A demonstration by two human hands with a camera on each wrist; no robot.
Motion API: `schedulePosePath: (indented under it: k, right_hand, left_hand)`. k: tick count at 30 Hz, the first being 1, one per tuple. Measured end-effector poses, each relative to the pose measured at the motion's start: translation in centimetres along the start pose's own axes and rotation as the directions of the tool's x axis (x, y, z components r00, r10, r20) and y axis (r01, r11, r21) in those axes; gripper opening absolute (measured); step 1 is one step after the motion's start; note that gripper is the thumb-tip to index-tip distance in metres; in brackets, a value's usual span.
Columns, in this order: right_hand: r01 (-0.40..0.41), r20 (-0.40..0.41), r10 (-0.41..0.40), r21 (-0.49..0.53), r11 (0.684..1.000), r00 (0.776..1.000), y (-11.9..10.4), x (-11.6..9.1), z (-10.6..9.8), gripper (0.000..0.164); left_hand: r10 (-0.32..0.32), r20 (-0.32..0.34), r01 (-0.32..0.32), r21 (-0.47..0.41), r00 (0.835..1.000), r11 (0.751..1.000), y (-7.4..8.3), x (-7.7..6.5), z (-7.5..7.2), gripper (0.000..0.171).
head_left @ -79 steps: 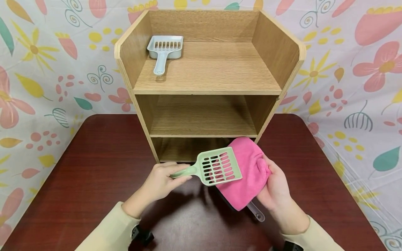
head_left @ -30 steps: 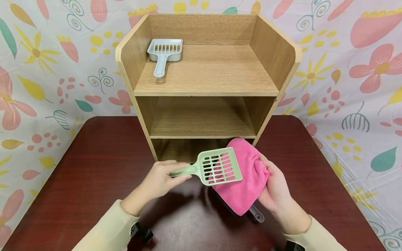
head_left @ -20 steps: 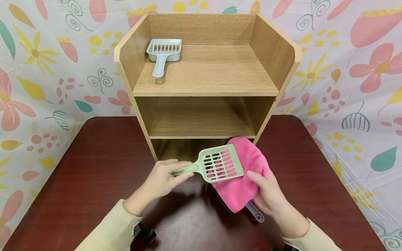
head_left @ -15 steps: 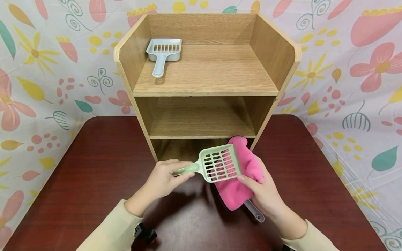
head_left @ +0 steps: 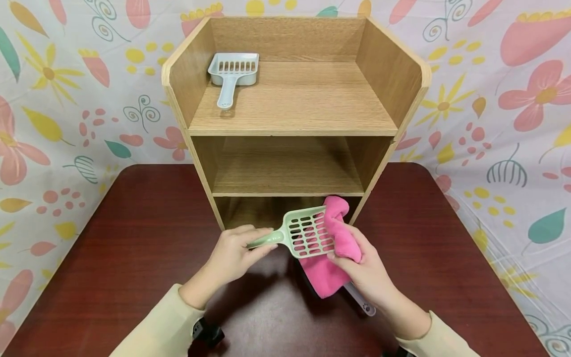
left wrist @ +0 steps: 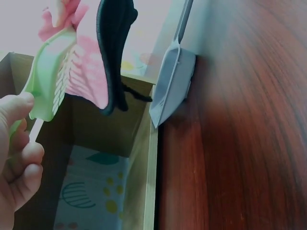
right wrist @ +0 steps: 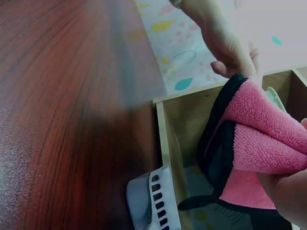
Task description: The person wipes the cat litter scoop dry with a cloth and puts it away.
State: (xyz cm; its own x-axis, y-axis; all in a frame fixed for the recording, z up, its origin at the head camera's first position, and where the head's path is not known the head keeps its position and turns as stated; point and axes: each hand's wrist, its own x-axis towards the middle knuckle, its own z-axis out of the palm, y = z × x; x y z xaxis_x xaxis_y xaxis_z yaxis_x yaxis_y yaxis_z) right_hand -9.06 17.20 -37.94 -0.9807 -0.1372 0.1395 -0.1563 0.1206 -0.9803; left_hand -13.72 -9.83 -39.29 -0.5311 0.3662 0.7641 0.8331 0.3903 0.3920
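Note:
My left hand [head_left: 229,255] pinches the handle of a light green slotted litter scoop [head_left: 287,237], held up in front of the shelf with its slotted head toward the right. My right hand [head_left: 374,277] grips a pink cloth [head_left: 322,276] with black edging. A fold of the cloth laps over the scoop's far edge, and the rest hangs behind and below it, showing pink through the slots. In the left wrist view the green scoop [left wrist: 45,79] and the draped cloth [left wrist: 88,67] appear from the side. The right wrist view shows the fluffy pink cloth [right wrist: 268,146] bunched in my right fingers.
A grey litter scoop lies on the table under the cloth, its handle [head_left: 360,300] showing. A wooden shelf unit [head_left: 292,133] stands behind my hands. On its top board sits a pale blue scoop [head_left: 227,89] in a matching tray. The dark red table [head_left: 134,238] extends around them.
My right hand has shifted left with the cloth, from behind the green scoop to folding it over the scoop's far edge. The left hand and scoop have hardly moved.

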Motion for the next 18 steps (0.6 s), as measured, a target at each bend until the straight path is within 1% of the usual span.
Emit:
schedulePosePath:
  k: [3,6,8,12,15,18]
  right_hand:
    - [0.034,-0.004,-0.035,-0.084,0.996,0.999,0.1,-0.2,-0.1,0.051]
    - [0.068,-0.006,-0.07,-0.141,0.988,0.998,0.2,-0.5,-0.1,0.047]
    - [0.088,0.001,-0.089,-0.145,0.985,0.996,0.1,-0.7,-0.1,0.045]
    - [0.111,0.013,-0.111,-0.15,0.982,0.994,-0.1,-1.1,0.0,0.042]
    - [0.102,0.013,-0.101,-0.15,0.983,0.995,-0.2,-1.1,0.0,0.04]
    - [0.078,0.008,-0.078,-0.179,0.981,0.997,-0.1,-1.0,-0.1,0.038]
  left_hand:
    - [-0.025,0.004,0.025,0.031,1.0,0.999,0.1,-0.1,-0.2,0.024]
    - [-0.047,0.01,0.047,0.046,0.999,0.998,0.1,-0.2,-0.4,0.025]
    - [-0.047,-0.001,0.047,0.053,0.999,0.997,0.0,-0.1,-0.6,0.025]
    - [-0.02,-0.013,0.021,0.042,1.0,0.999,-0.3,0.1,-1.0,0.024]
    - [-0.008,0.012,0.008,0.003,1.0,1.0,-0.6,0.1,-1.1,0.023]
    - [-0.033,0.05,0.035,-0.032,0.998,0.999,-0.6,0.0,-1.2,0.025]
